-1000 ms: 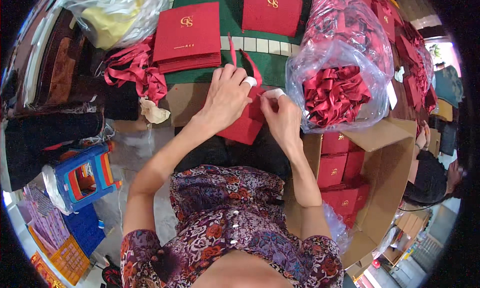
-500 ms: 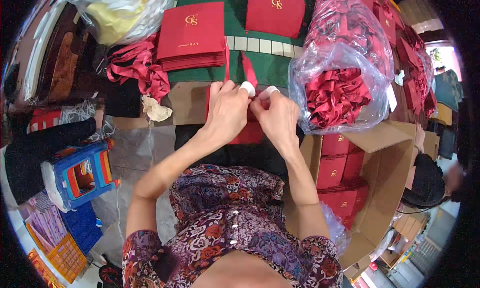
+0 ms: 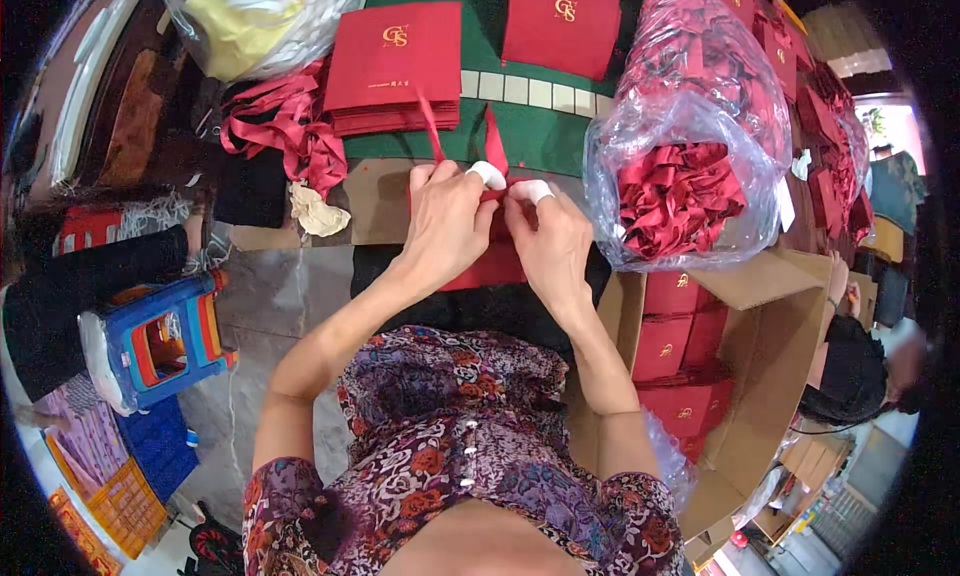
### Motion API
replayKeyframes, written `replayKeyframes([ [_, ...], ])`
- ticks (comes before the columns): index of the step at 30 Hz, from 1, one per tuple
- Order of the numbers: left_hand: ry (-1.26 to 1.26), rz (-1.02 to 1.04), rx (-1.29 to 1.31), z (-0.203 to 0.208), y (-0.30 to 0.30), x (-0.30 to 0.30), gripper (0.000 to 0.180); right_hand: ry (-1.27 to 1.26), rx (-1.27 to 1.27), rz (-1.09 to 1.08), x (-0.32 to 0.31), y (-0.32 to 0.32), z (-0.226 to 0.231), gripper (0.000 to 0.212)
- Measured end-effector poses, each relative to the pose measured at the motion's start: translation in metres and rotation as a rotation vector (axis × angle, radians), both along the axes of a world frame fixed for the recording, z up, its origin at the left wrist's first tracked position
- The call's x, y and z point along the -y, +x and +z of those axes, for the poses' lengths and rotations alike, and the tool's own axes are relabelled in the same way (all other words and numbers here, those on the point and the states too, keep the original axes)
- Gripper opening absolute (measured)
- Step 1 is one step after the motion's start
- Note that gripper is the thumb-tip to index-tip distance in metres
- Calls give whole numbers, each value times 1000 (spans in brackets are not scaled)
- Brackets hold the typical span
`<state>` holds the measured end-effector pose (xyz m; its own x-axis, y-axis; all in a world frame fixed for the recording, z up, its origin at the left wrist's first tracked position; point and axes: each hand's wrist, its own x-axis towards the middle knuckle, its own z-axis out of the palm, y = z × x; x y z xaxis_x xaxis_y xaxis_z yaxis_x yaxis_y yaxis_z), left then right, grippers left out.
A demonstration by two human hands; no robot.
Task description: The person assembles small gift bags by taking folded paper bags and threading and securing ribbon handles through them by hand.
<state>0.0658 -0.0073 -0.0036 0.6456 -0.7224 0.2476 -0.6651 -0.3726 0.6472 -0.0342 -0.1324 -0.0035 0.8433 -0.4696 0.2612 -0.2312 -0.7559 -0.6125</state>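
My left hand (image 3: 443, 219) and my right hand (image 3: 550, 238) meet over a red paper bag (image 3: 497, 266) at the table's near edge. The fingers of both are closed in a pinch on red ribbon (image 3: 493, 144) at the bag's top; the pinched part is mostly hidden. Two ribbon ends stick up beyond the hands, one above the left fingers and one between the hands. White wraps cover a finger on each hand. Past my left hand stands a stack of flat red bags (image 3: 392, 61) with gold print.
Right of my hands lies a clear plastic sack (image 3: 765, 191) of red ribbons. Below it, an open carton (image 3: 775, 376) holds packed red bags. Loose ribbons (image 3: 270, 126) and crumpled paper (image 3: 318, 210) lie to the left. Another red bag (image 3: 560, 26) is at the back.
The left ribbon end now tilts leftward above my left fingers. Both hands keep pinching in nearly the same place, with the right fingers turned slightly. The whole view has shifted a little.
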Motion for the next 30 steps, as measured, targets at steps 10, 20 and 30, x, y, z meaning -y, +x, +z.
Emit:
replayKeyframes([
  [10, -31, -24, 81, 4, 2, -8, 18, 174, -31, 153, 29, 7, 15, 13],
  [20, -93, -144, 461, -3, 1, -12, 18, 685, -454, 385, 69, 33, 12, 20],
  [30, -80, -190, 188, -2, 3, -12, 20, 839, -83, 240, 57, 45, -17, 18],
])
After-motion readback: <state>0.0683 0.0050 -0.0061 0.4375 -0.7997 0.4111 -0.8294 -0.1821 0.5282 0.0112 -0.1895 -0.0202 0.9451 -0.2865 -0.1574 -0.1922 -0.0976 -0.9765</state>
